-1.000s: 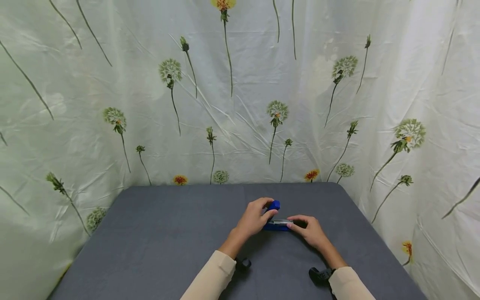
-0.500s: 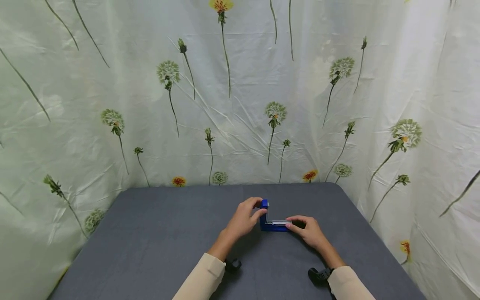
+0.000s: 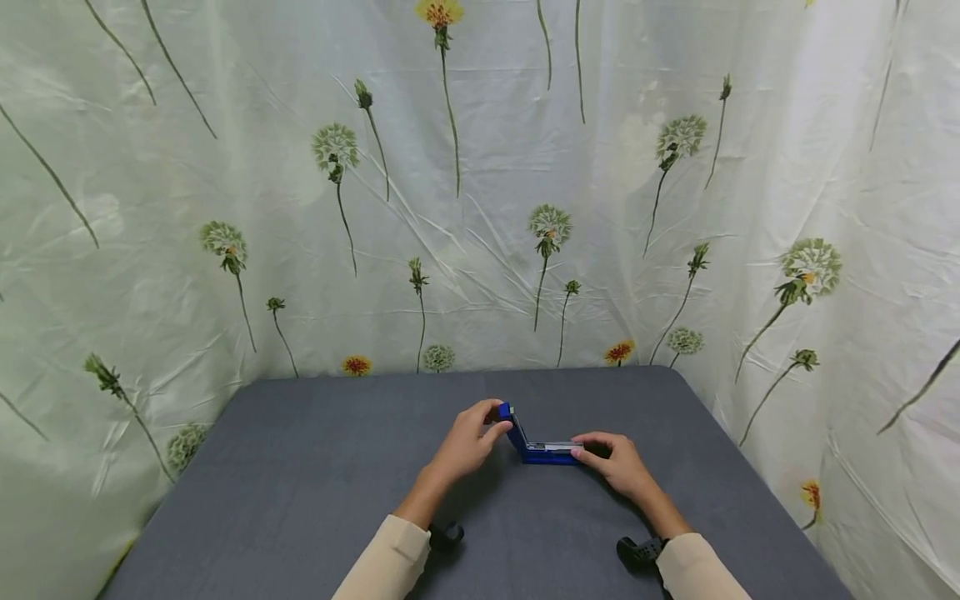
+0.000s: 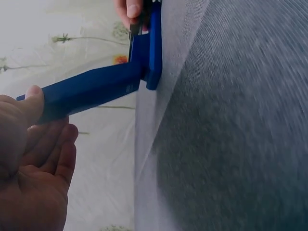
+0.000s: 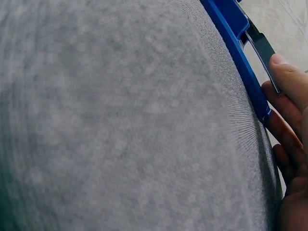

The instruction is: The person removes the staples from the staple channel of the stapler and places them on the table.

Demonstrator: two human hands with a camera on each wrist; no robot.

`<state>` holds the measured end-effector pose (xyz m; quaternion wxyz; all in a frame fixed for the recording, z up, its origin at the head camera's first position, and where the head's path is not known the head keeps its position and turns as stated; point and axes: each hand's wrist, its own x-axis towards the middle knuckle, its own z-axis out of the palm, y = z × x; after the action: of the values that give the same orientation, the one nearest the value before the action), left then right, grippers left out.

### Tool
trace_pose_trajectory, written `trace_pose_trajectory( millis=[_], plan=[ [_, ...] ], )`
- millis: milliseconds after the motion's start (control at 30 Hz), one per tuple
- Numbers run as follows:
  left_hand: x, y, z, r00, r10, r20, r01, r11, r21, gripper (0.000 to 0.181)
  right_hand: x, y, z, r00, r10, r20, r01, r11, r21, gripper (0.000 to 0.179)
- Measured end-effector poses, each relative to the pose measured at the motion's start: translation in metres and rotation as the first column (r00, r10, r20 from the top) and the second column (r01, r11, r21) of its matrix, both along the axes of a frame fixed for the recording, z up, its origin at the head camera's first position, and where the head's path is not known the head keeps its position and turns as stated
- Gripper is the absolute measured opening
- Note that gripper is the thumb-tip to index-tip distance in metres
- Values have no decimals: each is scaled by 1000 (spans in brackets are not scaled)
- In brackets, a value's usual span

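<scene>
A blue stapler [image 3: 551, 457] rests on the grey table, its top cover swung up and back toward the left. With thumb and fingers my left hand [image 3: 465, 440] pinches the free end of that blue cover [image 4: 91, 91]. My right hand [image 3: 618, 463] grips the metal staple channel [image 5: 262, 50] near its front end, thumb on one side and fingers on the other. In the right wrist view the channel stands a little apart from the blue base [image 5: 240, 62]. The inside of the channel is too small to make out.
Dark grey cloth covers the table [image 3: 337, 483]. A pale curtain [image 3: 480, 167] printed with dandelions hangs behind it and along both sides. Each wrist wears a black camera strap [image 3: 641, 550].
My left hand has moved left and swung the stapler's cover from leaning over the channel, through upright, to tilted back. My right hand has stayed at the front end.
</scene>
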<state>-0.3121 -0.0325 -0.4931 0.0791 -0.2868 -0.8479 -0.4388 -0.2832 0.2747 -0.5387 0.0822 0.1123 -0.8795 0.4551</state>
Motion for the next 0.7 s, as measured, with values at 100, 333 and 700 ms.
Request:
trace_pose_trajectory(
  millis=[100,333,700],
  plan=[
    [0,-6,-2,1000,3,14,-3,1000,2,32,0,0,0,1000,0,0,0,1000,-8,20],
    [-1,-20,-9,999,21,43,-21,1000,-6,30,0,1,-1,1000,13,-8,-13,1000,-13,19],
    [-2,-36,-16,996,53,70,-49,997,-62,27,0,3,-2,999,31,-26,-31,1000,-4,20]
  ],
)
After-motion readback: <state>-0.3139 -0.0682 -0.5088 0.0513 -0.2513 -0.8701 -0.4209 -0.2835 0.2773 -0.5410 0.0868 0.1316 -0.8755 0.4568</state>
